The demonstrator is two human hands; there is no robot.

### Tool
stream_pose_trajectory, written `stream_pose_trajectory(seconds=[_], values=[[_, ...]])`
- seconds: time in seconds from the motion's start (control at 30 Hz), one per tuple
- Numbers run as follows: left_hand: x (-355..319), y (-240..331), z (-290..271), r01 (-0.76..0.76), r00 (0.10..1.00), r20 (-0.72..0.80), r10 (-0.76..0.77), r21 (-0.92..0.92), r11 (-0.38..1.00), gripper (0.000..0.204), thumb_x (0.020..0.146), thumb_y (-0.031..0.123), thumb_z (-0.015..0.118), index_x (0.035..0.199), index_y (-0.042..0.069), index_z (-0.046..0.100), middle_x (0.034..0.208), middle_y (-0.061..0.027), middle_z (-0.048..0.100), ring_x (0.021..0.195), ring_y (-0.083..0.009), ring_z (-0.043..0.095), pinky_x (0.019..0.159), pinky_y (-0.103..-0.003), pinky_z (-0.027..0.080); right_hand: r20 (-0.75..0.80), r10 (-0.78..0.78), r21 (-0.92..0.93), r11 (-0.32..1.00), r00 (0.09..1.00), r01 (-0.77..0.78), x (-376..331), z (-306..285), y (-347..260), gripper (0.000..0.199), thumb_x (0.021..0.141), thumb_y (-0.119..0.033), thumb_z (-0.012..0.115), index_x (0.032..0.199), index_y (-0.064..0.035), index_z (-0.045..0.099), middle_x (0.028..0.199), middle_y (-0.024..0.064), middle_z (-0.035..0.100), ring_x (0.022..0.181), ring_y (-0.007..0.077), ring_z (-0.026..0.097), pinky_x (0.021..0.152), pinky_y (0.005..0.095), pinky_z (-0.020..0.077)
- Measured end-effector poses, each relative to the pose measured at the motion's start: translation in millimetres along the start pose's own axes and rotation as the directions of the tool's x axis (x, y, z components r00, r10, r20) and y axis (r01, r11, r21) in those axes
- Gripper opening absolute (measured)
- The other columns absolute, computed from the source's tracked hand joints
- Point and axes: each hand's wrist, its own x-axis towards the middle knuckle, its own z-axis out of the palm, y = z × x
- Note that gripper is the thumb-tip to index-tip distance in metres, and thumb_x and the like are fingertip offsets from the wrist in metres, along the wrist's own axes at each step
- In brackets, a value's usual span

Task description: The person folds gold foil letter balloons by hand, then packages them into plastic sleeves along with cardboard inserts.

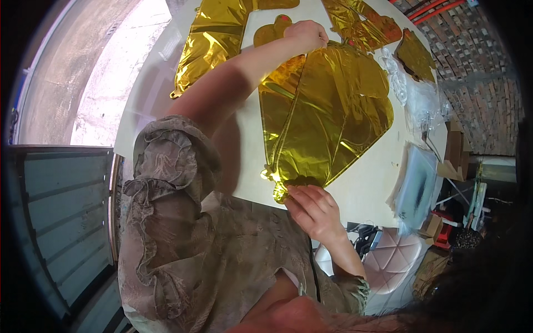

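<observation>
A flat, uninflated gold foil balloon [316,111] lies across the white table in front of me, wide in the middle and narrowing toward me. My left hand [307,35] reaches over to its far edge, fingers curled closed against the foil; what the fingertips pinch is partly hidden. At the near, narrow end my right hand [315,210] has its thumb and fingers closed on the gathered, crinkled foil. Rounded gold lobes with small red spots show by the far edge, near my left hand.
More gold foil pieces lie at the far left [214,41] and far right [366,25]. Along the table's right side are crumpled clear plastic [419,100] and a stack of clear bags [416,183]. A pale quilted chair [393,258] and cardboard boxes [452,152] stand beyond that edge.
</observation>
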Motion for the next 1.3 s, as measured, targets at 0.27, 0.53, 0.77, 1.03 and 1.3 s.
stream_pose_trajectory(seconds=[0.27,0.53,0.77,1.03,1.3], values=[[2.5,-2.3,-0.4,0.015,1.000,0.018,-0.014,-0.051,0.999,0.022,0.083,0.033,0.078,0.103,0.025,0.078,0.104,0.0039,0.074,0.098,-0.0178,0.068,0.083,-0.034,0.053,0.016,-0.010,0.024,1.000,1.000,0.010,-1.3,0.4,3.2,0.031,0.069,-0.012,0.078,0.100,-0.0086,0.074,0.117,0.0072,0.069,0.107,0.0236,0.064,0.097,0.0393,0.0518],[9.5,-24.6,3.1,-0.134,0.984,-0.136,0.118,-0.116,0.984,0.027,0.085,0.035,0.074,0.109,0.022,0.076,0.106,-0.0021,0.074,0.098,-0.0212,0.069,0.086,-0.039,0.054,-0.047,0.175,0.138,0.976,0.983,-0.167,9.4,-3.2,8.3,0.036,0.077,-0.016,0.082,0.109,-0.0053,0.071,0.121,0.0099,0.066,0.109,0.0293,0.064,0.094,0.0396,0.0516],[-143.5,13.7,-53.3,-0.640,0.764,0.242,0.598,0.175,0.748,0.018,0.087,0.026,0.070,0.092,0.009,0.068,0.088,-0.0109,0.064,0.090,-0.0303,0.066,0.079,-0.044,0.053,-0.075,0.436,-0.004,0.899,0.897,-0.437,10.2,-19.7,32.1,0.044,0.076,-0.015,0.081,0.117,-0.0033,0.068,0.135,0.0161,0.059,0.116,0.0343,0.060,0.098,0.0431,0.0496],[-273.0,-24.6,-49.1,-0.796,0.603,0.157,0.782,0.067,0.601,0.029,0.079,0.021,0.080,0.104,0.010,0.070,0.117,-0.0056,0.067,0.104,-0.0252,0.065,0.090,-0.043,0.052,0.084,0.336,0.038,0.940,0.938,-0.340,5.3,-24.3,23.7,0.051,0.078,-0.023,0.082,0.126,-0.0094,0.068,0.146,0.0169,0.052,0.134,0.0371,0.050,0.111,0.0483,0.0412],[-286.6,-32.1,-39.3,-0.825,0.562,0.066,0.825,0.113,0.553,0.035,0.078,0.022,0.081,0.107,0.006,0.070,0.121,-0.0118,0.065,0.112,-0.0287,0.061,0.096,-0.047,0.049,0.069,0.326,-0.019,0.945,0.943,-0.326,15.1,-23.2,23.7,0.047,0.078,-0.028,0.081,0.119,-0.0066,0.070,0.132,0.0150,0.062,0.124,0.0343,0.058,0.107,0.0485,0.0446]])
